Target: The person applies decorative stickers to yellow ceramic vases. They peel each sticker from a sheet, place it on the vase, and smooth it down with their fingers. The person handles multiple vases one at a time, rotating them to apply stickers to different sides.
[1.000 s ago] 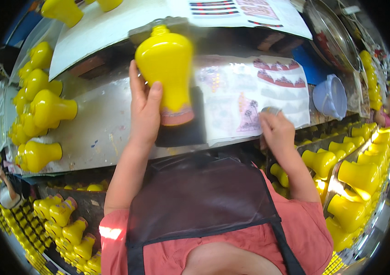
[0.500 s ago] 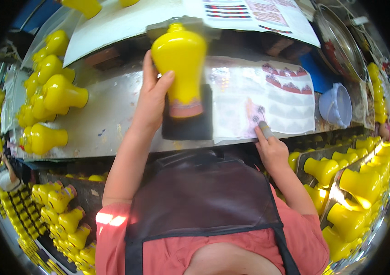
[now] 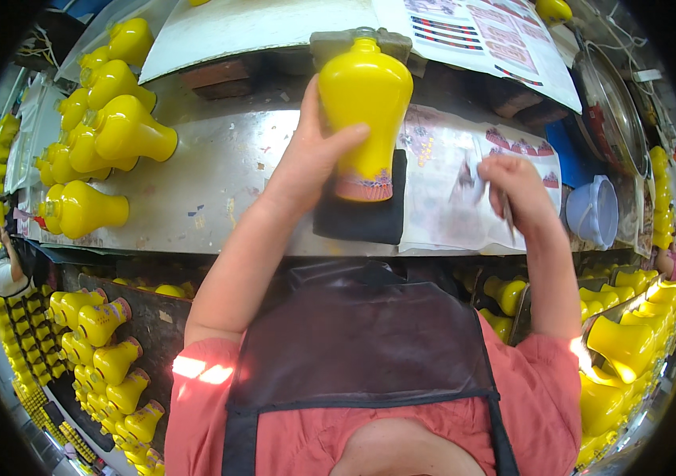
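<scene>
My left hand [image 3: 312, 155] grips a glossy yellow vase [image 3: 364, 103] lying on its side on the metal bench [image 3: 219, 182]. The vase's foot carries a pink patterned band and rests over a black pad [image 3: 362, 218]. My right hand [image 3: 512, 186] is closed on a thin tool and a small scrap of decal, over a white decal sheet [image 3: 453, 198] with red patterned strips. The tool itself is too small to make out.
Several plain yellow vases [image 3: 107, 131] lie at the bench's left. More vases fill racks below at left [image 3: 107, 357] and right [image 3: 631, 333]. A pale blue plastic cup [image 3: 596, 210] and a metal bowl [image 3: 612, 111] sit at the right. Another person [image 3: 0, 270] works at far left.
My right hand has moved from the bench's front edge up over the decal sheet and lifted a scrap. My left hand keeps hold of the vase.
</scene>
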A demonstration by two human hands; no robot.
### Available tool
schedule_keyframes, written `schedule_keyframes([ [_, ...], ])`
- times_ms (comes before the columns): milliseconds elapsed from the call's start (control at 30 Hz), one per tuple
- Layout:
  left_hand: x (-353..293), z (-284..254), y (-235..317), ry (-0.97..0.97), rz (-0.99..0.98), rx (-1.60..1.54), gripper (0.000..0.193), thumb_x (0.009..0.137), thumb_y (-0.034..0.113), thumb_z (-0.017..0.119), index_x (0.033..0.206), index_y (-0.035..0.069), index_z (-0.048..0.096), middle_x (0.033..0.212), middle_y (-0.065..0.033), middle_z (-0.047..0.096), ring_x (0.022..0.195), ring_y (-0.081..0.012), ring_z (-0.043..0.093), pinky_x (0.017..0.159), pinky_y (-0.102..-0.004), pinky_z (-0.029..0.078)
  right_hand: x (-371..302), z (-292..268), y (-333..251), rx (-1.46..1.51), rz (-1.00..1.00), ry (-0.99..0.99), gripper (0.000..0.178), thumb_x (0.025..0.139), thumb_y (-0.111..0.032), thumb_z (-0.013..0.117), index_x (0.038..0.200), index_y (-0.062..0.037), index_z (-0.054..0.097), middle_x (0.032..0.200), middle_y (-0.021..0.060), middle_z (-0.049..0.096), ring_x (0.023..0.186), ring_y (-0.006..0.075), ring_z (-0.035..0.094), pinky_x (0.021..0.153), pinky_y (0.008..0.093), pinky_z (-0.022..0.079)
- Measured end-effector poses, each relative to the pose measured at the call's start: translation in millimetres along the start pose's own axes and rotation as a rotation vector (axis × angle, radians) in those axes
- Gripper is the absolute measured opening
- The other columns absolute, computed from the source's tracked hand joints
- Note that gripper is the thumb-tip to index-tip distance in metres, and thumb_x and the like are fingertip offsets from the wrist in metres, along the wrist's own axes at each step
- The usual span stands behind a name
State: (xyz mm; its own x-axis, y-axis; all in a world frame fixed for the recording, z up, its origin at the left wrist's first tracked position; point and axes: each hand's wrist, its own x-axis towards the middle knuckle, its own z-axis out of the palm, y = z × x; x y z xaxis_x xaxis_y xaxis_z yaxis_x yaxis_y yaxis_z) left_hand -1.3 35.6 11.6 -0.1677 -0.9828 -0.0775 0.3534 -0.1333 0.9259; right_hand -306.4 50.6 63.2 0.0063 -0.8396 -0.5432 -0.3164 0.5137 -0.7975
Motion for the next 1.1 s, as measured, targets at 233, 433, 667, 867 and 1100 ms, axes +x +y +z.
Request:
schedule_keyframes([
  [233, 0, -2, 5, -0.023, 0.023, 0.032, 0.087, 0.09, 0.008, 0.071, 0.162, 0.01, 0.022, 0.15, -0.0135, 0.048, 0.14, -0.0272, 0.048, 0.116, -0.0423, 0.041, 15, 40, -93, -0.365, -0.822, 0.099, 0.018, 0.098, -0.016, 0.071, 0.107, -0.0004, 0.074, 0.068, 0.0013, 0.064, 0.053, 0.0064, 0.058, 0.048, 0.0257, 0.045],
  [433, -1, -8, 9, -0.014, -0.049, -0.138, 0.076, 0.102, 0.028, 0.057, 0.164, 0.008, 0.018, 0.154, -0.0146, 0.045, 0.142, -0.0272, 0.046, 0.117, -0.0415, 0.039, -11, 105, -76, -1.319, -1.425, 0.272, 0.036, 0.082, -0.006, 0.068, 0.118, -0.0032, 0.071, 0.071, 0.004, 0.051, 0.057, 0.0184, 0.059, 0.05, 0.0335, 0.047],
  [667, 22, -9, 22, 0.118, 0.176, 0.527, 0.082, 0.094, 0.039, 0.071, 0.158, 0.004, 0.034, 0.15, -0.0199, 0.047, 0.136, -0.032, 0.051, 0.112, -0.0407, 0.043, -6, 123, -45, -1.476, -1.462, 0.427, 0.029, 0.078, -0.02, 0.067, 0.102, -0.003, 0.073, 0.067, 0.0006, 0.05, 0.05, 0.0143, 0.055, 0.046, 0.0282, 0.043],
  [867, 30, -9, 16, 0.149, 0.237, 0.648, 0.085, 0.084, 0.04, 0.081, 0.15, 0.001, 0.045, 0.147, -0.0248, 0.049, 0.135, -0.0388, 0.053, 0.113, -0.0437, 0.043, -28, 130, -22, -1.569, -1.322, 0.397, 0.041, 0.08, -0.012, 0.067, 0.118, -0.0001, 0.074, 0.069, 0.001, 0.046, 0.054, 0.0139, 0.055, 0.048, 0.029, 0.042],
  [1100, 17, -12, -7, 0.185, 0.253, 0.482, 0.09, 0.092, 0.032, 0.074, 0.159, -0.002, 0.027, 0.152, -0.0282, 0.045, 0.137, -0.0407, 0.05, 0.117, -0.0442, 0.04, -26, 105, -38, -1.11, -1.261, 0.202, 0.037, 0.089, -0.019, 0.074, 0.125, -0.0089, 0.073, 0.083, 0.0114, 0.065, 0.057, 0.0238, 0.061, 0.051, 0.0374, 0.05],
])
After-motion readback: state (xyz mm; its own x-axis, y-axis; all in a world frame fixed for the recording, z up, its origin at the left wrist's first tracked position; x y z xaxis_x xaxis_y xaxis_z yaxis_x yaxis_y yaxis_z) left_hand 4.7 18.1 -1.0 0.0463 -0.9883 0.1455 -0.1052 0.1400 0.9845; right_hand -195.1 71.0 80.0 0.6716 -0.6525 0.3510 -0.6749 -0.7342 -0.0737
